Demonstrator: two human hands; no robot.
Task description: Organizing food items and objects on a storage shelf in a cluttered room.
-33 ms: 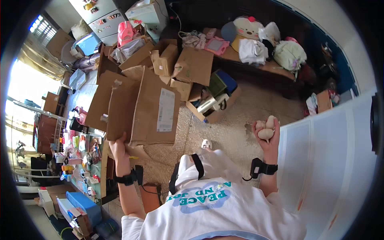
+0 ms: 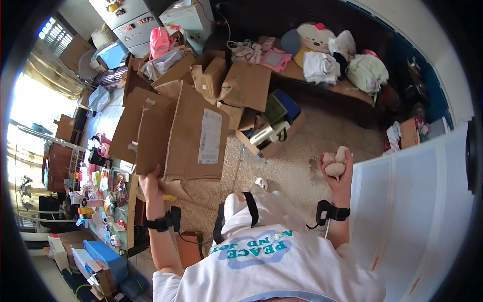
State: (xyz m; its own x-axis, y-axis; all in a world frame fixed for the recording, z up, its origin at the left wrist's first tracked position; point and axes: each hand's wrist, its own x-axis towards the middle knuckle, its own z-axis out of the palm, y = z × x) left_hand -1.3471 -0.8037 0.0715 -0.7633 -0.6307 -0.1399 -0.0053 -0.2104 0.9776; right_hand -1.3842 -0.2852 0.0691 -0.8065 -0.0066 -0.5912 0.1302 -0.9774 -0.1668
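Observation:
My left hand (image 2: 150, 184) grips the lower near edge of a large brown cardboard box (image 2: 193, 146). The box is held up at the left, flaps open, with a white label on one side; its inside is mostly hidden. At the right, my right hand (image 2: 338, 180) is raised with the fingers curled round several pale, rounded bulbs (image 2: 335, 169) that look like garlic. A thin tip hangs from the lowest one. Black straps with small devices circle both wrists.
Beyond the held box lie more cardboard boxes (image 2: 246, 83) and a carton of mixed items (image 2: 274, 146). A dark bench (image 2: 347, 90) carries bags and a plush toy. A cluttered table (image 2: 108, 211) stands at the left, a white cabinet (image 2: 412, 201) at the right.

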